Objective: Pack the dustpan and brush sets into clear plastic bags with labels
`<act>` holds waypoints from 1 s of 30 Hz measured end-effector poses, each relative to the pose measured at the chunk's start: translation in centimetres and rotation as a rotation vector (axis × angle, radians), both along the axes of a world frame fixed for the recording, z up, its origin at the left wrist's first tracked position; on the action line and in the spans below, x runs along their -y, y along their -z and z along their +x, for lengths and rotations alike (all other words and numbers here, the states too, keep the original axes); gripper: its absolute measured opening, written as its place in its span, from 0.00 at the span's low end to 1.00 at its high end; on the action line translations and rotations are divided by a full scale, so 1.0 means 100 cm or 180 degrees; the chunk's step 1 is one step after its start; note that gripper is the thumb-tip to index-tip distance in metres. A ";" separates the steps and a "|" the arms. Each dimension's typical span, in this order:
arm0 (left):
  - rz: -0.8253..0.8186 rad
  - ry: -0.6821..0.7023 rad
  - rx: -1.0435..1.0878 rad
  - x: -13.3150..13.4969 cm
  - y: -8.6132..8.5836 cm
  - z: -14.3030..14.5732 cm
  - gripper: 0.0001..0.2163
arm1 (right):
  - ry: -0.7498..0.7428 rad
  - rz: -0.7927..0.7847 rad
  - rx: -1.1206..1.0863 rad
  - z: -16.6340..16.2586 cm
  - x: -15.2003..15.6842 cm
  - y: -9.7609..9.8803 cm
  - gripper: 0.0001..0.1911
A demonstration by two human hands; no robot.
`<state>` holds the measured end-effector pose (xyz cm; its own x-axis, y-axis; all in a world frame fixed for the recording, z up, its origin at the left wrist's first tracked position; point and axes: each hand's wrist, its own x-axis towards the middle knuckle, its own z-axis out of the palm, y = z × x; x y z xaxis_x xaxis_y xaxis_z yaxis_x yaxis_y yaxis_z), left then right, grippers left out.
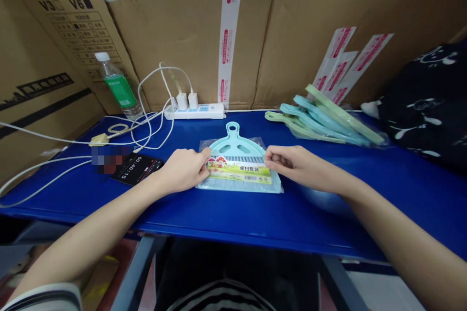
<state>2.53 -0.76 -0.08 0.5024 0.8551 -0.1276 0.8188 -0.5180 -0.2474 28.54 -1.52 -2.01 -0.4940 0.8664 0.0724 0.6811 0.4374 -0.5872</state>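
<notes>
A light blue dustpan and brush set in a clear plastic bag lies flat on the table before me, its handle pointing away. A yellow-green label with red mushrooms and dark lettering crosses the brush bristles. My left hand is closed at the left edge of the bag, thumb and forefinger pinched on it by the label's end. At the right edge my right hand has its fingers curled in and pressed against the packaging. The fingertips of both hands are partly hidden.
Several bagged green and blue dustpans lie at the back right, beside a dark patterned cloth item. At the left are a phone, white cables, a water bottle and a power strip. Cardboard walls the blue table.
</notes>
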 end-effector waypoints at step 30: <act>0.0036 0.0042 -0.0167 0.002 -0.001 0.001 0.11 | 0.0270 0.0164 0.0413 0.001 -0.002 0.000 0.19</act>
<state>2.59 -0.95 -0.02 0.5066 0.8500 -0.1446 0.7976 -0.5257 -0.2958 28.67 -1.36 -1.99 -0.4273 0.9023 0.0581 0.7856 0.4023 -0.4701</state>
